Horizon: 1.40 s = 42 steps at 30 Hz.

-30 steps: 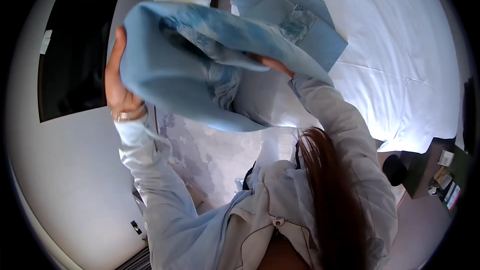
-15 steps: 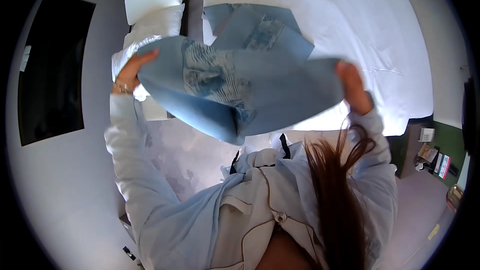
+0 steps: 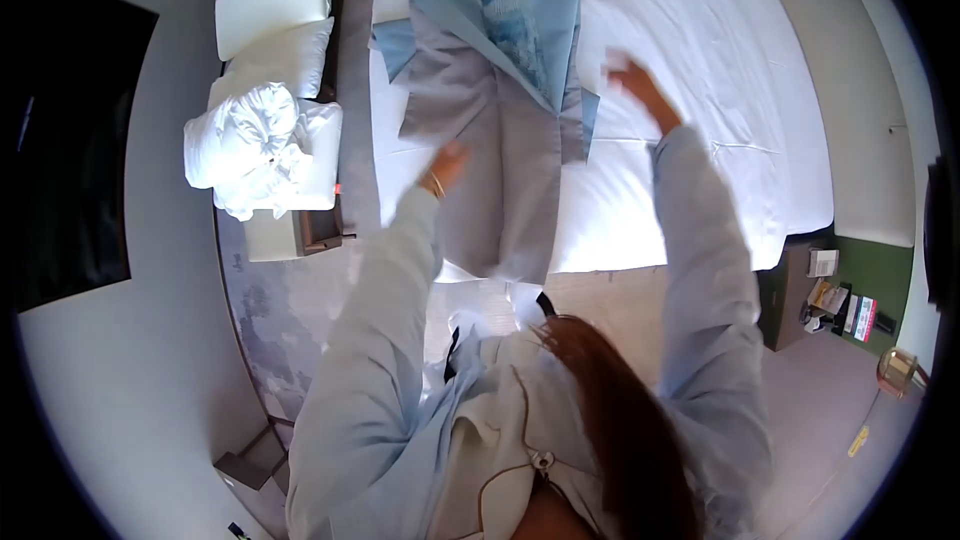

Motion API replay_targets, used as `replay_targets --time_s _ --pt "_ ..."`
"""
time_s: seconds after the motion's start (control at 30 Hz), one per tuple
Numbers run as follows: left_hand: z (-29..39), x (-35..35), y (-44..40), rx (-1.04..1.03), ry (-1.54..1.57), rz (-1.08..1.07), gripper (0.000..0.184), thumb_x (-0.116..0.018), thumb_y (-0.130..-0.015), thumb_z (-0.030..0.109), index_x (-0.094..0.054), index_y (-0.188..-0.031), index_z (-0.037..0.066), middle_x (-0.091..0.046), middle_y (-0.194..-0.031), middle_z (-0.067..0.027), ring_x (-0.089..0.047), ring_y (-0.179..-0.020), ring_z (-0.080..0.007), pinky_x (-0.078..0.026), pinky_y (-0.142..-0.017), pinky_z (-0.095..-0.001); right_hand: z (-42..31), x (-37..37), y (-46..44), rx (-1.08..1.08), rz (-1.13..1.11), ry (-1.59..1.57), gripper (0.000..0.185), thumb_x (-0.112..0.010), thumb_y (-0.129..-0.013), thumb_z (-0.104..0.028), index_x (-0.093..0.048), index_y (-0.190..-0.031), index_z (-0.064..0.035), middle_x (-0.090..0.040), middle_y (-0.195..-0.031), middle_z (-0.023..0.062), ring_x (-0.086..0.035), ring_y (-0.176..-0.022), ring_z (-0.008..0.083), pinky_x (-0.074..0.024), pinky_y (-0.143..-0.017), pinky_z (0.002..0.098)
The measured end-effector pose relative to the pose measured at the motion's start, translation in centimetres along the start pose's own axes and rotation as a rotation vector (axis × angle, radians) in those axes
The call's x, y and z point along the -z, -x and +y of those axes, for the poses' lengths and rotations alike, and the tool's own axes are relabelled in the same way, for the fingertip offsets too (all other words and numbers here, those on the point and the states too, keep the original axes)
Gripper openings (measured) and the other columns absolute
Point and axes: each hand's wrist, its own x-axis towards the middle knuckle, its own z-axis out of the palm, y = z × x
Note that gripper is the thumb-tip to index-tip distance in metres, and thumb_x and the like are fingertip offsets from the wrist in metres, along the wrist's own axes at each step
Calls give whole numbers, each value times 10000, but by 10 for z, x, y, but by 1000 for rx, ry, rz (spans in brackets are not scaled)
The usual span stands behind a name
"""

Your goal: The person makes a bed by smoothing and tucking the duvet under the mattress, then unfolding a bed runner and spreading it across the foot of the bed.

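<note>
A bed runner [image 3: 495, 30] lies spread over the white bed, pale blue with a darker patterned band at its far part. Its plain grey side [image 3: 480, 170] faces up nearer to me and reaches toward the bed's front edge. My left hand [image 3: 447, 168], blurred, hovers over or beside this grey part with fingers stretched out and nothing visibly held. To the right of the cloth, my right hand [image 3: 640, 92] is raised above the white sheet, fingers apart and empty. Motion smears both hands somewhat.
White pillows [image 3: 275, 0] and a bundled white cloth [image 3: 245, 135] sit on a piece of furniture left of the bed [image 3: 690, 190]. Small items [image 3: 845, 305] lie on the right by a green panel. A dark screen-like panel [image 3: 80, 150] is on the left wall.
Both hands have let go of the bed runner, which was held up between them and now lies farther forward on the bed, grey side partly showing. My left hand has moved right.
</note>
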Motion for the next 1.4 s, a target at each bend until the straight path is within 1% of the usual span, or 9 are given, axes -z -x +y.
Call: replay_targets --time_s 0.23,0.3,0.43,0.63,0.8,1.0,1.1,1.33,1.4 --pt "-167 -104 54 314 66 -181 457 -523 -787 313 -390 -1188 139 -496 -1028 -11 -497 -879 -162 -420 -708 -315 229 -207 138 -547 107 77 429 -625 -697 -176 -457 -1069 -44 -604 -749 100 -550 -601 181 -426 -510 296" --pt "-260 -122 36 -366 -628 -47 202 -475 -783 159 -523 -946 51 -535 -926 -108 -498 -901 -259 -397 -797 -347 202 -250 161 -416 249 6 460 -613 -703 -177 -418 -1098 -48 -595 -766 133 -569 -669 255 -448 -588 343" --pt "-137 -101 68 3 503 56 410 -588 -747 298 -432 -1076 110 -511 -939 -27 -511 -819 -150 -429 -631 -259 93 -269 170 -162 -99 94 415 -534 -742 -138 -386 -1114 -31 -561 -851 207 -567 -760 301 -450 -671 357" --pt "-94 -84 57 498 723 314 615 -620 -720 374 -381 -1101 -45 -474 -991 -162 -461 -905 -231 -379 -783 -319 44 -269 179 118 -442 -258 287 -460 -792 -96 -483 -1065 -11 -597 -801 158 -580 -720 236 -454 -651 309" --pt "-33 -40 85 352 852 336 559 -563 -772 360 -393 -1116 -46 -483 -1033 -151 -484 -894 -224 -414 -750 -300 108 -214 146 -302 119 -693 312 -410 -863 -164 -409 -1157 -58 -555 -964 114 -552 -813 170 -455 -724 260" --pt "-42 -3 153 273 940 -490 385 -508 -816 233 -453 -1099 -22 -547 -991 -81 -533 -863 -193 -434 -758 -265 145 -276 83 -499 153 -1890 457 -543 -775 -130 -375 -1190 -40 -494 -1090 138 -496 -988 221 -421 -819 315" --pt "-12 -7 172 318 468 -587 418 -554 -780 185 -439 -1121 -27 -531 -1055 -111 -523 -938 -215 -420 -804 -274 143 -290 73 -510 185 -1865 458 -546 -772 -129 -377 -1188 -38 -498 -1085 135 -498 -983 217 -416 -824 315" --pt "62 -23 167 339 1213 -646 541 -638 -594 -5 -463 -1105 -42 -538 -1053 -102 -494 -987 -218 -342 -896 -288 140 -273 69 -575 228 -1643 459 -554 -767 -128 -383 -1182 -33 -508 -1073 130 -502 -973 209 -405 -837 314" --pt "26 -22 163 -265 777 -574 505 -656 -585 29 -505 -1063 -35 -554 -1032 -93 -497 -984 -219 -352 -885 -291 142 -263 71 -580 235 -1606 459 -557 -765 -128 -385 -1180 -31 -510 -1069 129 -503 -970 207 -402 -841 314"
